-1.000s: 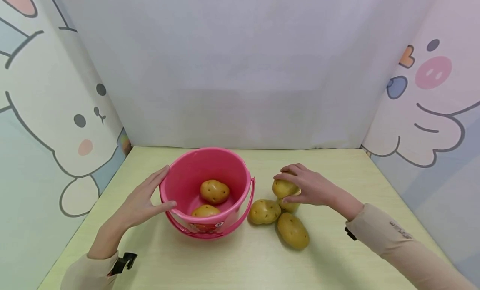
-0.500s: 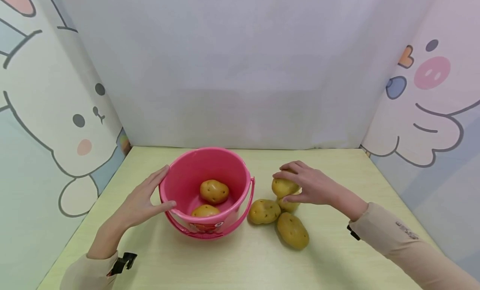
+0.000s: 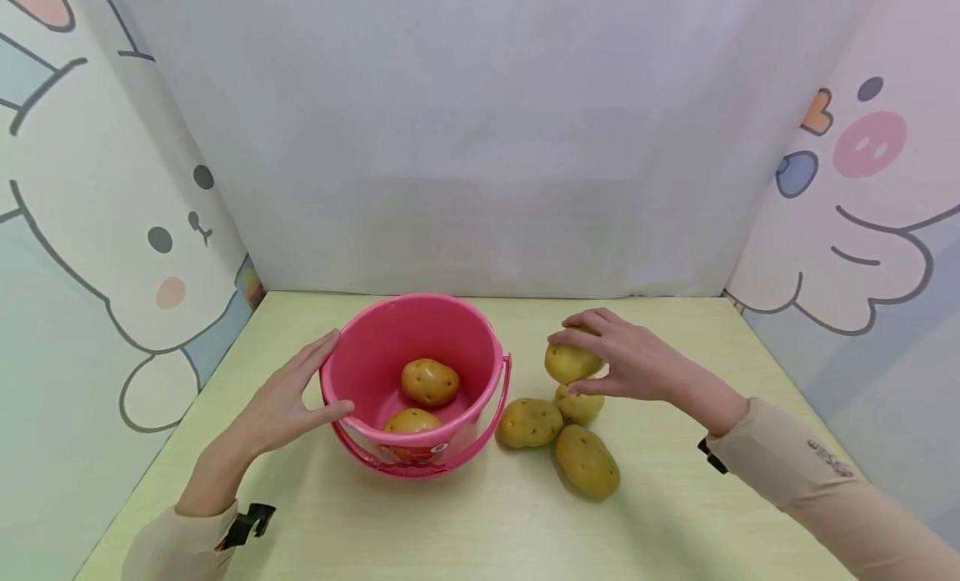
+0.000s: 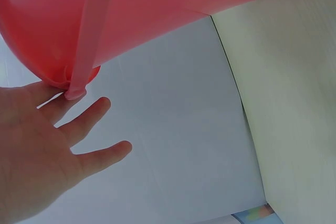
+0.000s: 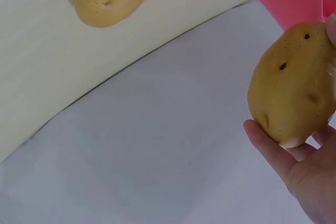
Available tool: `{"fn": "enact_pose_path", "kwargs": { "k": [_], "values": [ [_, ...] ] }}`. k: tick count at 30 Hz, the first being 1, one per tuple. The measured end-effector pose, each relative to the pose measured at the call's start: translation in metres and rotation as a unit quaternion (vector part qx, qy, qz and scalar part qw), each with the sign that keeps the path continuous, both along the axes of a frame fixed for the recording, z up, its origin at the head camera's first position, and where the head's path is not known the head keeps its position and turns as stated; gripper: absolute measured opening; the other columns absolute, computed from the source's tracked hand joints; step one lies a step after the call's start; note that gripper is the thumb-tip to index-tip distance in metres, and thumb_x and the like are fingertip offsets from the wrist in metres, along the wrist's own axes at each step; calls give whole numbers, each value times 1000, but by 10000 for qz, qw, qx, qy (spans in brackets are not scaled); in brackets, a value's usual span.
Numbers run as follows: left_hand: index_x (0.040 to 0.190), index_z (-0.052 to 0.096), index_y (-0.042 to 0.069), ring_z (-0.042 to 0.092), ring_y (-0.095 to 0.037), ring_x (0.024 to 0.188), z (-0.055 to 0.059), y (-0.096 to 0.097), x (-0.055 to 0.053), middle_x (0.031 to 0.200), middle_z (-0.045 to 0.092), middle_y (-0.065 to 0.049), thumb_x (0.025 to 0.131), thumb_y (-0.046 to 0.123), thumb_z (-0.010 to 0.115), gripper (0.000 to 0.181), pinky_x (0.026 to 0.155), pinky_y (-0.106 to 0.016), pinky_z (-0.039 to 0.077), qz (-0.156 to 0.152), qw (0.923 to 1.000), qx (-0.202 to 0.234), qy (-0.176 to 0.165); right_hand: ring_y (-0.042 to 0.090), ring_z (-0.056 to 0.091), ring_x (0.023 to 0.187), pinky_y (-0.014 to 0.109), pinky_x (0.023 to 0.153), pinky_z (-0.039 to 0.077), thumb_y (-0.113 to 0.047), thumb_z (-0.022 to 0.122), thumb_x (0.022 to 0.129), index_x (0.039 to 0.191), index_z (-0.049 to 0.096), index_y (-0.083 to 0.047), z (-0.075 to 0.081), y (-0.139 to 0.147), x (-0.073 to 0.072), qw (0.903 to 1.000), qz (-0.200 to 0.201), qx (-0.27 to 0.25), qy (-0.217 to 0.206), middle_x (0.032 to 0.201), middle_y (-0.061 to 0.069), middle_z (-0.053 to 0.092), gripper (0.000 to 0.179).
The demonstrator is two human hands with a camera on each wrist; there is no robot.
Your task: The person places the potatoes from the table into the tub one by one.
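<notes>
A pink bucket (image 3: 408,323) stands left of centre on the table, with two potatoes (image 3: 430,382) inside. My left hand (image 3: 277,406) rests at its left rim, thumb over the edge; the left wrist view shows the fingers straight and spread beside the handle's pivot. Right of the bucket, my right hand (image 3: 637,360) grips a potato (image 3: 567,363) between thumb and fingers. This potato (image 5: 291,85) is raised off the table in the right wrist view. Below it lie three more potatoes: a small one (image 3: 581,404), one by the bucket (image 3: 529,423), and a longer one (image 3: 588,463) nearest me.
The bucket's pink handle (image 3: 504,402) hangs down around its right and front sides. A pale wooden table (image 3: 480,531) ends at a white backdrop (image 3: 495,147). Cartoon-printed panels (image 3: 112,256) close in both sides.
My right hand has lifted its potato slightly up and away from the small potato beneath, which now shows more fully. My left hand and the bucket have stayed in place.
</notes>
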State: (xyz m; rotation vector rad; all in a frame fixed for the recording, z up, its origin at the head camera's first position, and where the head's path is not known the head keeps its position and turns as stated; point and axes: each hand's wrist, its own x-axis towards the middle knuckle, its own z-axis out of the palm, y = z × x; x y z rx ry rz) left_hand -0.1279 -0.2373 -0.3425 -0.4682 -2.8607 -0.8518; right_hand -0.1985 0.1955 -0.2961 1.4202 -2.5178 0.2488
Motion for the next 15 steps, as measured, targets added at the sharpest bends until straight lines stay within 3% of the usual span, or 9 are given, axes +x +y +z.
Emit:
{"fn": "enact_pose_path", "kwargs": {
  "k": [15],
  "values": [
    [144, 25, 5, 29, -38, 126, 0, 0, 0, 143, 29, -17, 76, 39, 69, 88, 80, -58, 45, -29, 9999, -55, 100, 26, 48, 106, 37, 65, 52, -47, 69, 76, 121, 57, -15, 16, -3, 0, 9995, 101, 104, 276, 116, 9, 53, 57]
  ]
}}
